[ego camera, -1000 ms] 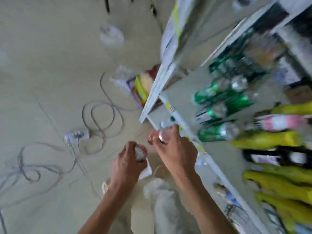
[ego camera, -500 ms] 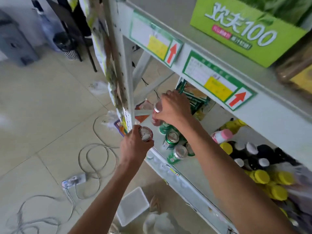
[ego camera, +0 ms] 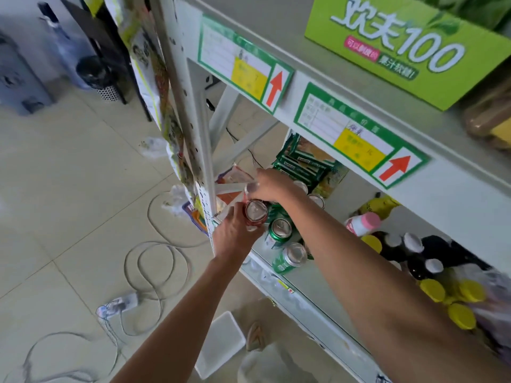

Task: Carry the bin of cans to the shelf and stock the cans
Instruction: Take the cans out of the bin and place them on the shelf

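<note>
Bin (ego camera: 221,345) down on floor, some green cans (ego camera: 280,230) on shelf (ego camera: 312,283) already, left hand (ego camera: 235,236) wrapped round red can (ego camera: 255,214), right hand (ego camera: 272,186) pinching another can, more maybe left.

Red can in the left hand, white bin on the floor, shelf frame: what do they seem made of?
The red can in the left hand looks like thin metal: a shiny silver top with a pull tab. The white bin looks like matte, slightly translucent plastic. The shelf frame looks like white-painted metal, with punched holes and chipped spots.
</note>
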`<state>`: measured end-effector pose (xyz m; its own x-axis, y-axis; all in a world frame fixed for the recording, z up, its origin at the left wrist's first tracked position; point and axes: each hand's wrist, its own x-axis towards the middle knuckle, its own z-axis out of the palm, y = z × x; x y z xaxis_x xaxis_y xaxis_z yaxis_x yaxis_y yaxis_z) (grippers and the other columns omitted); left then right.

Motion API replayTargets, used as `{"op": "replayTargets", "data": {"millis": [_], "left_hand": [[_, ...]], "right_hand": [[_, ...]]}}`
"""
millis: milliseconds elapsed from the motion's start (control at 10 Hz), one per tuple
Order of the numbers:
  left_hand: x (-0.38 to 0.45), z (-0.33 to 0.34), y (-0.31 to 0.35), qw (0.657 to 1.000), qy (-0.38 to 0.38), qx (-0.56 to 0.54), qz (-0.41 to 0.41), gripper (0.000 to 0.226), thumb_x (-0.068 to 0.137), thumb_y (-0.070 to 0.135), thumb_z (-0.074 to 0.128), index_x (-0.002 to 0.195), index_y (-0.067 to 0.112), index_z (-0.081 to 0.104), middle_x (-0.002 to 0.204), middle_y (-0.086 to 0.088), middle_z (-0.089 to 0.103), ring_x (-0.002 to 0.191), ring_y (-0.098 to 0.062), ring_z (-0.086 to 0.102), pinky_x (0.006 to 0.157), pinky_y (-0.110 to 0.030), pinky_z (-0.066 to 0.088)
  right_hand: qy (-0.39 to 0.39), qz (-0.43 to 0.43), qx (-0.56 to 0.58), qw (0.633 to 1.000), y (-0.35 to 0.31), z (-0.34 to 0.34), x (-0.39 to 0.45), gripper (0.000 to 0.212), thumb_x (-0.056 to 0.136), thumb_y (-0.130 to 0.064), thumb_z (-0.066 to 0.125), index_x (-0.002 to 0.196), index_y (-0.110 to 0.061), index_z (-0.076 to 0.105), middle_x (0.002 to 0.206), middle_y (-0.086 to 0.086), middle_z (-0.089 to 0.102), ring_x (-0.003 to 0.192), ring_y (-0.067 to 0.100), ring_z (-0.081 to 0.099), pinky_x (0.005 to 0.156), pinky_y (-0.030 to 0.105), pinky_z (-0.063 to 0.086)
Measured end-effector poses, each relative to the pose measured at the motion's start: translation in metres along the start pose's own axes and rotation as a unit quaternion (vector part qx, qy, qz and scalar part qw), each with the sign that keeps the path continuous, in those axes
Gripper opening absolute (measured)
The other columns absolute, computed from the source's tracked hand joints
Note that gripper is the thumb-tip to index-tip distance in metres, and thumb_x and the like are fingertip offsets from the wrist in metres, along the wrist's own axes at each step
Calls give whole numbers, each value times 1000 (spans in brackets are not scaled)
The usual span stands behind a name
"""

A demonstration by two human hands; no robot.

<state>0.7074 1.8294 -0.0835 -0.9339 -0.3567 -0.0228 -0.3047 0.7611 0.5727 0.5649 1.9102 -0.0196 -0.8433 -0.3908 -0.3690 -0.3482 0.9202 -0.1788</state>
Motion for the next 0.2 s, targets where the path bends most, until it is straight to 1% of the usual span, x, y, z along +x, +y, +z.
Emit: {"op": "replayTargets", "data": {"millis": [100, 200], "left_hand": [[1, -11, -4, 998, -44, -39, 8, 76, 68, 60, 79, 127, 22, 49, 115, -5, 71, 92, -34, 71, 67, -42, 58], [-8, -27, -21, 995, -52, -76, 26, 82, 69, 59, 79, 134, 21, 47, 127, -7, 66, 103, -35, 69, 76, -41, 54]], "right_hand": [[61, 35, 99, 993, -6, -22, -38, 67, 87, -43, 69, 140, -9, 47, 136, 15, 56, 126, 33, 54, 99, 44, 50], [173, 83, 155, 969, -9, -22, -100, 63, 94, -33, 63, 149, -11, 40, 147, 13, 49, 136, 30, 45, 109, 44, 41]]}}
